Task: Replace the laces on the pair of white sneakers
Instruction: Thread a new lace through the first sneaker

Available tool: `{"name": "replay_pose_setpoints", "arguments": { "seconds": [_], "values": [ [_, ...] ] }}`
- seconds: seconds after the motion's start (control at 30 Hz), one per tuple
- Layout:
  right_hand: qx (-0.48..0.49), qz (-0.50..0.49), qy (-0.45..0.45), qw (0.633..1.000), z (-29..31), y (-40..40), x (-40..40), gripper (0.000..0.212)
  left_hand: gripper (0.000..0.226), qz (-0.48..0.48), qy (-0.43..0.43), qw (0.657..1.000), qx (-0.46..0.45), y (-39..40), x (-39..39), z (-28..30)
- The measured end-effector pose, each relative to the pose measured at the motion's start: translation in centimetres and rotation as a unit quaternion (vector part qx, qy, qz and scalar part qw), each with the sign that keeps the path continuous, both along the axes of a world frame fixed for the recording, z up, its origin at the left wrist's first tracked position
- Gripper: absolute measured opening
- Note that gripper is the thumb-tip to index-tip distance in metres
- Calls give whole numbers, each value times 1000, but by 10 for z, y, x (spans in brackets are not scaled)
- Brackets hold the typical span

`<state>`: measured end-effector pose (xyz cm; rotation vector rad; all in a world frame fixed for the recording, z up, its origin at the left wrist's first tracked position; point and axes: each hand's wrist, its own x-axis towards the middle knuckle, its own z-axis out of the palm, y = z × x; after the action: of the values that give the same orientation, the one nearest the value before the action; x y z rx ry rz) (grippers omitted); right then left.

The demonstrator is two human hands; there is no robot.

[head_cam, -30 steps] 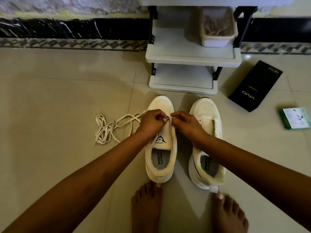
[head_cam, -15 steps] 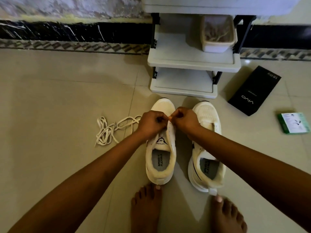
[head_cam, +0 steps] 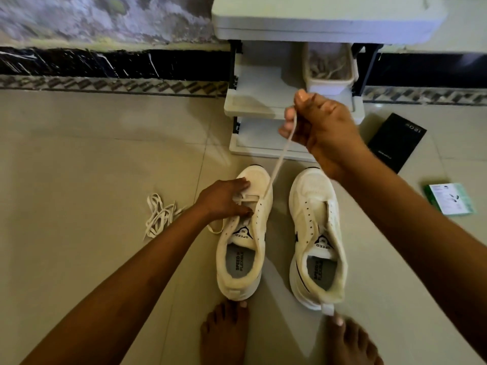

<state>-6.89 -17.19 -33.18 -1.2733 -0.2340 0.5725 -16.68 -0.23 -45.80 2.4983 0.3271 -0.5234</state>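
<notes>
Head view, looking down: flat cream-white shoelace (head_cam: 279,156) drawn taut, running up and away from the front right eyelets of the left white low-top sneaker (head_cam: 243,233) to the raised right hand (head_cam: 320,133). Long axis of that sneaker pointing straight away from the body, toe toward the grey plastic shelf rack (head_cam: 290,101); lace line slanting forward and rightward off it. Right hand well above and beyond the shoe, fingers curled, thumb and forefinger pinching the lace. Left hand (head_cam: 224,200) nearer, low on the sneaker's toe end, fingers spread fairly flat, pressing the upper by the first eyelets; whether also pinching the lace, not clear. Right white sneaker (head_cam: 317,233) just beside, unlaced, parallel. Loose tangle of white lace (head_cam: 158,217) on the beige tile floor (head_cam: 79,167), left of the left forearm.
</notes>
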Motion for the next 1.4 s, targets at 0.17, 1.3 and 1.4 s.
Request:
{"name": "replay_pose_setpoints", "arguments": {
  "seconds": [0.17,1.3,1.4],
  "values": [
    [-538,207,-209,790,-98,-1,-26,34,82,-7,7,1000,27,-1,3,-2],
    [-575,267,-391,667,-95,15,-8,42,77,-21,11,996,80,-11,0,7],
    [-556,314,-391,663,-117,5,-27,34,78,-16,15,997,74,-12,-1,4]
  ]
}}
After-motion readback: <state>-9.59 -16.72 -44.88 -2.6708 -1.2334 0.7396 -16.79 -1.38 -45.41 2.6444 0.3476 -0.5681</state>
